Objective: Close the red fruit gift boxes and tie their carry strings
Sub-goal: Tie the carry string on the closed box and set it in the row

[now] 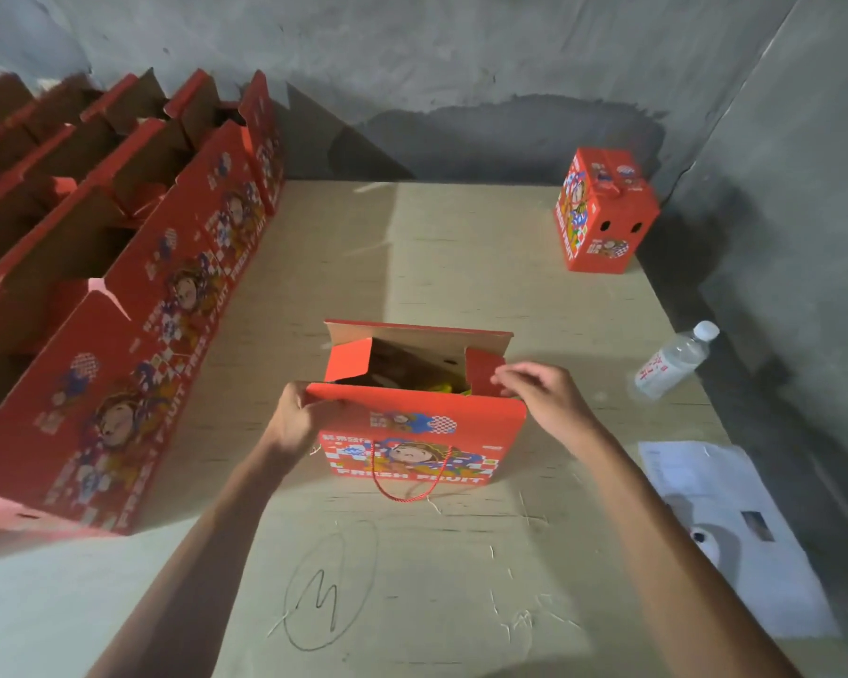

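Observation:
A red fruit gift box [414,445] stands open in the middle of the table, its flaps up and yellow fruit showing inside. Its red carry string [405,486] hangs in a loop down the near face. My left hand [297,418] pinches the left corner of the near top flap. My right hand [539,391] hovers at the right side flap, fingers curled on its edge. A closed red gift box [603,212] stands at the far right of the table.
Rows of open red boxes [133,266] line the left side. A plastic water bottle [671,362] lies at the right edge. A white printed sheet [725,526] lies near the right. Grey walls close in behind and to the right.

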Available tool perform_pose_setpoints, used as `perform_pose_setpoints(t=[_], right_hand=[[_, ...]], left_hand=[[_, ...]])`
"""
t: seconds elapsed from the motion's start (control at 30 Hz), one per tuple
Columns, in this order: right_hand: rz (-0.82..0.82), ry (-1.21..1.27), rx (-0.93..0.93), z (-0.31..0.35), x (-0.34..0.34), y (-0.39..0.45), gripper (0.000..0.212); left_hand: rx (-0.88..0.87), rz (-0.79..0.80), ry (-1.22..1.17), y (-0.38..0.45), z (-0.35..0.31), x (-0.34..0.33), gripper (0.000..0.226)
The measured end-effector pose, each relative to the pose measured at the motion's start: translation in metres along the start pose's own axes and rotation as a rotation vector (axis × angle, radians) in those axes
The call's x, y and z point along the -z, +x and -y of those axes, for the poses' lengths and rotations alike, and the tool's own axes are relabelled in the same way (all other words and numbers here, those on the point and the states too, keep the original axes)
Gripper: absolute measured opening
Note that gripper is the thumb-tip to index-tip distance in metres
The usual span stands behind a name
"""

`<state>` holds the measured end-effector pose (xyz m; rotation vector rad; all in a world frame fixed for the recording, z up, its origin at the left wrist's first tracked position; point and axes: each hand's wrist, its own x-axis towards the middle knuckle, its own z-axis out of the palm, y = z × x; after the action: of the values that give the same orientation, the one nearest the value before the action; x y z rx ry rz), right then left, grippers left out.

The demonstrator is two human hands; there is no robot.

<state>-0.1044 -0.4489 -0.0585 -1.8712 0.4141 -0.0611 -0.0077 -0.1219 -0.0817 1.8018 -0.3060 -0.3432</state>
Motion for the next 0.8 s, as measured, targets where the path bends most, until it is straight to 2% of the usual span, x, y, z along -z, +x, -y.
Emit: perform_pose_setpoints(t=[0.07,0.13,0.27,0.37,0.47,0.63,0.8], right_hand=[[0.008,0.070,-0.027,-0.009,-0.008,0.003,0.018],[0.001,0.111,-0.046,-0.019,-0.008,0.006,0.018],[0.142,-0.039,0.007,-0.027,-0.006,0.010,0.019],[0.151,0.001,0.048,-0.036,-0.012,0.006,0.020],[0.084,-0.203,0.222,-0.045,-0.013,-0.002,0.014],[0.018,-0.239,0.303,-0.049,-0.012,-0.004,0.010],[0.017,-0.008,0.148,-0.053,-0.009,0.004,0.010]], left_hand=[[-0.002,-0.009,-0.022,-0.004,0.001,0.002,0.034],[0.025,-0.082,-0.155,-0.003,0.000,0.002,0.054],[0.049,-0.213,-0.165,0.004,-0.007,-0.003,0.057],[0.110,-0.125,-0.185,0.006,-0.011,-0.008,0.062],[0.138,-0.104,-0.154,0.004,-0.011,-0.008,0.084],[0.209,-0.136,-0.367,-0.003,-0.008,-0.020,0.107],[0.276,-0.133,-0.277,-0.004,-0.003,-0.026,0.109]])
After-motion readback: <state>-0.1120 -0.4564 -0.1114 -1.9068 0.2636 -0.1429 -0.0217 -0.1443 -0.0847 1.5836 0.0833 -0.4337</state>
